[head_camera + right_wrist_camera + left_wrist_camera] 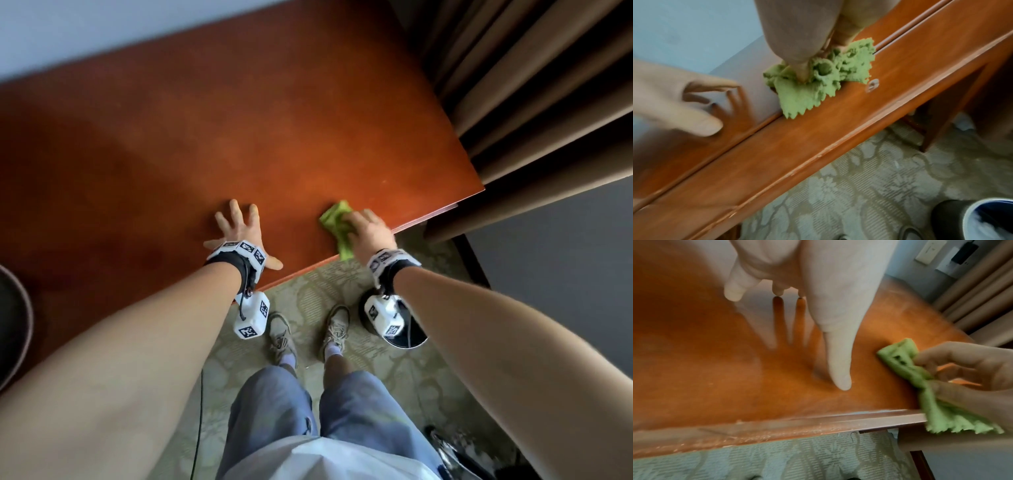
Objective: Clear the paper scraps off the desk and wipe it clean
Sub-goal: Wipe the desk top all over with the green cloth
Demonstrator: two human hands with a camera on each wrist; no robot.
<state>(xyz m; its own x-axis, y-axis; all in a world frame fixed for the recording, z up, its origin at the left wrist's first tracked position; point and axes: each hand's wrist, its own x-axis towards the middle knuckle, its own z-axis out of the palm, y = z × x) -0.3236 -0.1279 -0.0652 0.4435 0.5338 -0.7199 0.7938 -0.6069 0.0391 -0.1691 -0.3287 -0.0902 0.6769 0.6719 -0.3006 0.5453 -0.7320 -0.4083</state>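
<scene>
The desk (239, 130) fills most of the head view: one reddish-brown wooden top with a glossy finish that mirrors fingers in the left wrist view, its near edge scuffed pale in places, and a front panel below carrying one small round metal fitting (873, 85). Brown curtains (548, 102) hang in folds past its right end, and a patterned green carpet (342, 284) lies under it. On the carpet stands one dark bin (407, 329) with a pale liner, just right of the person's two shoes (337, 329); a second dark round rim (13, 329) shows at the far left edge. Two hands rest on the desk, near its front edge and apart from each other. The left hand (239, 229) lies flat, fingers straight and spread, holding nothing. The right hand (368, 233) presses down with fingers curled into one cloth (337, 222), gripping it. The cloth is bright lime green, bunched and crumpled, with a zigzag cut edge; it sits on the top at the front right, one corner hanging over the edge onto the front panel.
</scene>
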